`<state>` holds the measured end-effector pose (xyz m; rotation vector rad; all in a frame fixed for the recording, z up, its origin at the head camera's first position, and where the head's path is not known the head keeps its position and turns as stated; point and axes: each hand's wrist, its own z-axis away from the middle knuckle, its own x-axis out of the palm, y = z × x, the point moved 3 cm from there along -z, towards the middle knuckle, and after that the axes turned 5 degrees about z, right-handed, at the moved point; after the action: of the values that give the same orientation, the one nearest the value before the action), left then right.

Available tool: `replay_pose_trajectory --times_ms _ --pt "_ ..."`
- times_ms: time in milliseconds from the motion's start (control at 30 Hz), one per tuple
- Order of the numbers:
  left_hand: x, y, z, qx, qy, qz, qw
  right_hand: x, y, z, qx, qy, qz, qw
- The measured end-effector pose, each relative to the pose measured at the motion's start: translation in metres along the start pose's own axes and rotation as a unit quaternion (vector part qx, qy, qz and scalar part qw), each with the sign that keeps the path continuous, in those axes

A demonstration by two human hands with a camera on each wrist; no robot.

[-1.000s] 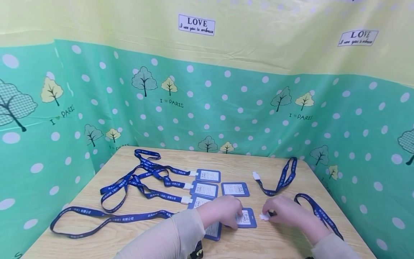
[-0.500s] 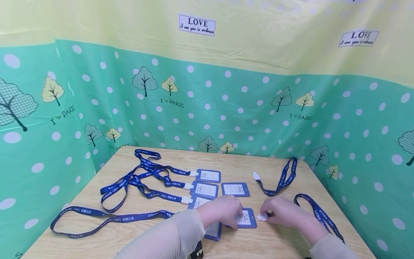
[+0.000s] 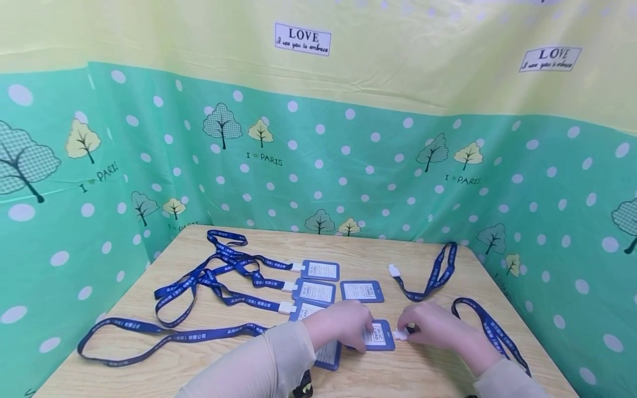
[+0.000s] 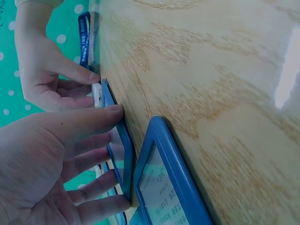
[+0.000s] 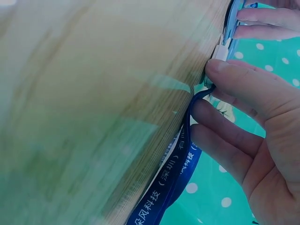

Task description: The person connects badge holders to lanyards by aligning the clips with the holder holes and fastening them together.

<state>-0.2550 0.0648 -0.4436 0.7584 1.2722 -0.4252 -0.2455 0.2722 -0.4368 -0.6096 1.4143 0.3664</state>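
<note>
My left hand [image 3: 345, 326] holds a blue-framed ID card holder [image 3: 382, 336] flat on the table, thumb at its near edge and fingers over it. In the left wrist view, the thumb and fingers straddle this card holder [image 4: 125, 161]. Right of it, my right hand [image 3: 438, 326] pinches the white clip [image 3: 400, 335] of a navy lanyard [image 3: 490, 329]. The clip's tip is at the slotted end of the holder; whether it has entered the slot I cannot tell. From the right wrist, the white clip [image 5: 219, 54] shows between thumb and fingers, the strap [image 5: 176, 168] trailing below.
Several card holders joined to lanyards lie at left, such as the top card holder [image 3: 320, 270] and the front lanyard [image 3: 189, 335]. A loose card holder [image 3: 362, 291] sits behind my hands. Another lanyard [image 3: 435, 279] lies at back right. Patterned cloth [image 3: 318, 143] surrounds the wooden table [image 3: 278, 243].
My right hand has slid slightly left with the lanyard clip, bringing it up to the end of the card holder. The left hand and its card holder have stayed put.
</note>
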Motion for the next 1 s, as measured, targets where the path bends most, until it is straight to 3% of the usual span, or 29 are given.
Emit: replay_pose_trajectory --times_ms 800,1000 --pt "0.0003 -0.0006 0.001 0.007 0.004 -0.004 1.0 0.003 0.0003 -0.002 0.011 -0.014 -0.036 0.999" --pt "0.0004 0.0005 0.0008 0.006 0.001 -0.008 1.0 0.0025 -0.0008 -0.0012 -0.005 -0.008 -0.045 0.999"
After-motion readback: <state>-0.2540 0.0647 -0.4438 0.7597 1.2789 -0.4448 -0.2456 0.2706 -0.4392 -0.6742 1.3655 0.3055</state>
